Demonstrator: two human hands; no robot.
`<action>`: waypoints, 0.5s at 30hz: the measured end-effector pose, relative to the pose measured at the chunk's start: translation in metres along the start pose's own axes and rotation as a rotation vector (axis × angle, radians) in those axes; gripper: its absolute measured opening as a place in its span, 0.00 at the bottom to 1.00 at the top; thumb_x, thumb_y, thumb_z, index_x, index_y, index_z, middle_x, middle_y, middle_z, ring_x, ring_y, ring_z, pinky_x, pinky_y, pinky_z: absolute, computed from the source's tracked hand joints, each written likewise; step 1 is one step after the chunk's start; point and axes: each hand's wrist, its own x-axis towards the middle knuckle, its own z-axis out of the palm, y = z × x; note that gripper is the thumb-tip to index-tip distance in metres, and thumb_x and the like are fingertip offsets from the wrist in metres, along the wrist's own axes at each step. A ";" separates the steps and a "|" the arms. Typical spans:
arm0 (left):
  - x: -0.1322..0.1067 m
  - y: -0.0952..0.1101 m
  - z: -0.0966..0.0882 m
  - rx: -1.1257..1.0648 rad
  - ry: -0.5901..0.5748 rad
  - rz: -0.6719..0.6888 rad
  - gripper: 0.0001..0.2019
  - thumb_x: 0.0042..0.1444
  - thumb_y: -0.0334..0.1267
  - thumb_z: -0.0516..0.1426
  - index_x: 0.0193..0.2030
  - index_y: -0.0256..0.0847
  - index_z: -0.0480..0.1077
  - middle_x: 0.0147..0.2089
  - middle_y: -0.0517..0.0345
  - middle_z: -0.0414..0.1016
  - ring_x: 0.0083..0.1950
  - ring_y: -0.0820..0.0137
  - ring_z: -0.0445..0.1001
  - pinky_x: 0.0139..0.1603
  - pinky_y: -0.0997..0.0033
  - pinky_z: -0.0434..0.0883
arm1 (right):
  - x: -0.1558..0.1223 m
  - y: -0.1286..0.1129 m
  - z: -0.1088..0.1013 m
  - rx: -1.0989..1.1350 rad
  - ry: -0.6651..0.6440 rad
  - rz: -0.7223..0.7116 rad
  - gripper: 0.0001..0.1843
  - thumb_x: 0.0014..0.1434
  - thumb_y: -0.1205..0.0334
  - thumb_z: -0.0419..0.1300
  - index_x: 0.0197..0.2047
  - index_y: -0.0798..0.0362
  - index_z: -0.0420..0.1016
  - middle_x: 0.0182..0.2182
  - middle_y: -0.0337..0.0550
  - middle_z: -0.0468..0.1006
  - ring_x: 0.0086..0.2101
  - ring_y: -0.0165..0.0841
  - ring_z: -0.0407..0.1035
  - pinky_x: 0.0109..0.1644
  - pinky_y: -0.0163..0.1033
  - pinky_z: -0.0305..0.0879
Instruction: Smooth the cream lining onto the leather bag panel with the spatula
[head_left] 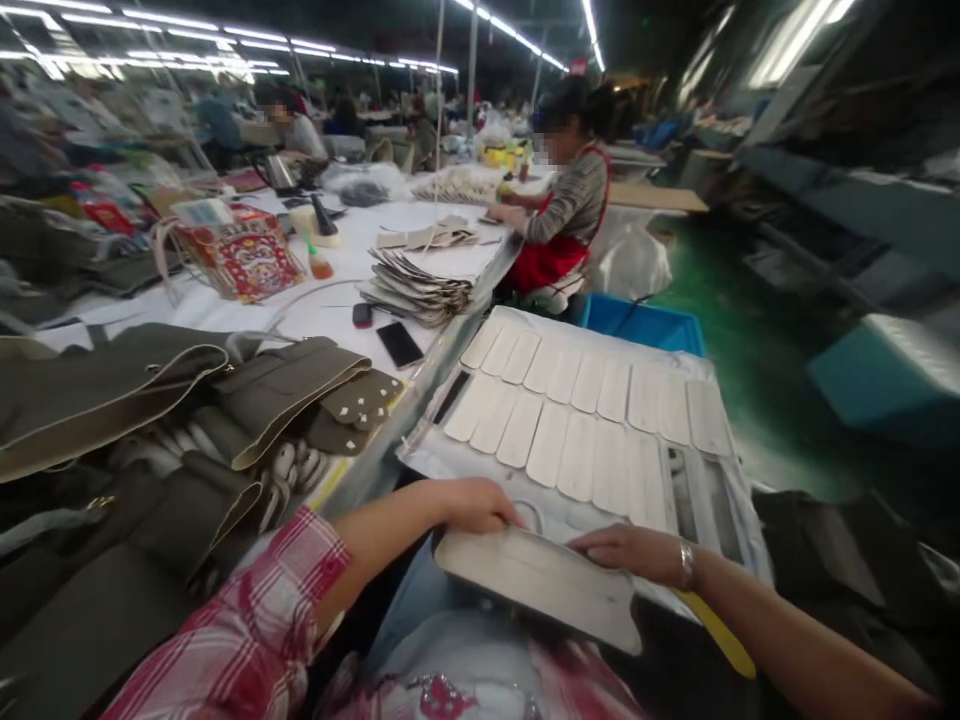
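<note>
A beige flat panel [536,585] with rounded corners lies tilted over my lap. At its upper edge, my left hand [480,505] is closed, the thumb and fingers pinching it near the middle. My right hand [634,553], with a silver bracelet at the wrist, grips the same edge further right; its fingertips rest on the panel and its thumb is hidden. Just beyond the hands, rows of pale rounded strips [555,440] lie on a white-covered board [427,450]. Below my right wrist a yellow strip-like thing [720,635] sticks out.
Dark olive bag pieces [180,400] are heaped at left. The long white table [330,270] holds a phone [400,344], stacked panels [420,285] and a red patterned bag [240,255]. A co-worker [566,200] sits ahead, near a blue bin [645,325].
</note>
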 end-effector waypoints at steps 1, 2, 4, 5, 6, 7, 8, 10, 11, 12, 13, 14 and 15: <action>-0.002 0.000 0.001 -0.001 0.022 -0.010 0.23 0.53 0.25 0.51 0.55 0.43 0.68 0.51 0.61 0.72 0.49 0.70 0.71 0.48 0.78 0.65 | -0.002 0.002 0.002 0.040 0.002 -0.005 0.34 0.60 0.38 0.50 0.56 0.57 0.69 0.51 0.47 0.71 0.51 0.42 0.64 0.58 0.43 0.58; -0.004 0.002 0.003 0.005 0.041 -0.029 0.23 0.53 0.25 0.51 0.55 0.45 0.68 0.52 0.62 0.72 0.50 0.70 0.71 0.49 0.77 0.65 | -0.002 0.002 0.003 0.077 0.009 -0.013 0.33 0.59 0.38 0.50 0.56 0.56 0.69 0.51 0.46 0.71 0.51 0.42 0.64 0.59 0.44 0.58; -0.008 0.006 0.009 0.033 0.090 -0.069 0.22 0.55 0.27 0.51 0.55 0.47 0.68 0.52 0.62 0.71 0.51 0.69 0.70 0.50 0.76 0.65 | 0.003 -0.002 0.002 0.142 0.007 -0.026 0.32 0.59 0.38 0.50 0.55 0.54 0.70 0.50 0.45 0.71 0.51 0.42 0.64 0.59 0.44 0.57; -0.009 0.007 0.012 0.050 0.112 -0.080 0.21 0.55 0.28 0.51 0.55 0.47 0.68 0.52 0.62 0.71 0.51 0.68 0.70 0.50 0.75 0.65 | 0.005 -0.005 0.002 0.167 -0.006 -0.031 0.32 0.59 0.38 0.50 0.55 0.53 0.70 0.50 0.44 0.72 0.52 0.42 0.64 0.59 0.44 0.57; -0.009 0.008 0.015 0.068 0.129 -0.088 0.21 0.56 0.29 0.51 0.55 0.48 0.68 0.52 0.62 0.72 0.51 0.68 0.70 0.51 0.75 0.65 | 0.007 -0.008 0.002 0.178 -0.023 -0.038 0.32 0.59 0.37 0.50 0.56 0.52 0.70 0.50 0.44 0.71 0.52 0.42 0.64 0.59 0.44 0.57; -0.009 0.009 0.018 0.085 0.139 -0.089 0.20 0.56 0.30 0.51 0.55 0.48 0.68 0.52 0.61 0.72 0.51 0.68 0.70 0.51 0.75 0.65 | 0.009 -0.011 0.002 0.171 -0.043 -0.046 0.33 0.60 0.37 0.50 0.57 0.52 0.69 0.51 0.44 0.71 0.53 0.42 0.63 0.60 0.44 0.56; -0.009 0.009 0.020 0.102 0.143 -0.086 0.20 0.57 0.30 0.51 0.56 0.48 0.68 0.52 0.61 0.71 0.51 0.68 0.70 0.51 0.74 0.65 | 0.011 -0.013 0.002 0.153 -0.065 -0.056 0.33 0.60 0.37 0.49 0.58 0.52 0.67 0.51 0.44 0.71 0.53 0.42 0.62 0.60 0.44 0.56; -0.007 0.008 0.024 0.130 0.128 -0.080 0.21 0.57 0.31 0.50 0.57 0.48 0.66 0.53 0.60 0.71 0.52 0.67 0.70 0.52 0.73 0.64 | 0.015 -0.017 0.002 0.106 -0.096 -0.087 0.34 0.61 0.38 0.47 0.60 0.53 0.65 0.51 0.44 0.70 0.53 0.42 0.62 0.59 0.44 0.57; -0.007 0.008 0.025 0.143 0.112 -0.078 0.21 0.57 0.31 0.50 0.57 0.48 0.66 0.54 0.59 0.70 0.52 0.66 0.70 0.53 0.72 0.64 | 0.017 -0.019 0.002 0.075 -0.108 -0.103 0.34 0.62 0.38 0.45 0.60 0.53 0.64 0.51 0.44 0.70 0.52 0.42 0.63 0.58 0.44 0.58; -0.006 0.008 0.026 0.153 0.096 -0.077 0.22 0.57 0.31 0.50 0.58 0.47 0.65 0.54 0.58 0.70 0.53 0.65 0.69 0.53 0.71 0.63 | 0.020 -0.021 0.003 0.045 -0.115 -0.115 0.34 0.63 0.38 0.44 0.61 0.53 0.63 0.51 0.44 0.71 0.52 0.42 0.63 0.58 0.43 0.58; -0.006 0.008 0.027 0.163 0.086 -0.078 0.23 0.56 0.31 0.50 0.59 0.47 0.64 0.55 0.58 0.69 0.53 0.64 0.69 0.54 0.70 0.63 | 0.024 -0.024 0.004 0.017 -0.112 -0.128 0.34 0.63 0.38 0.43 0.61 0.53 0.63 0.51 0.44 0.71 0.51 0.41 0.64 0.58 0.43 0.58; -0.007 0.009 0.027 0.169 0.084 -0.079 0.24 0.56 0.31 0.49 0.59 0.47 0.63 0.55 0.58 0.69 0.53 0.64 0.68 0.54 0.69 0.63 | 0.027 -0.027 0.006 -0.010 -0.104 -0.139 0.33 0.64 0.39 0.42 0.61 0.53 0.63 0.51 0.44 0.71 0.51 0.41 0.64 0.58 0.43 0.58; -0.009 0.009 0.028 0.165 0.084 -0.073 0.24 0.55 0.31 0.50 0.59 0.48 0.63 0.55 0.59 0.69 0.53 0.63 0.69 0.54 0.68 0.63 | 0.031 -0.031 0.009 -0.041 -0.090 -0.145 0.33 0.64 0.38 0.41 0.60 0.53 0.64 0.50 0.44 0.71 0.51 0.40 0.64 0.58 0.43 0.58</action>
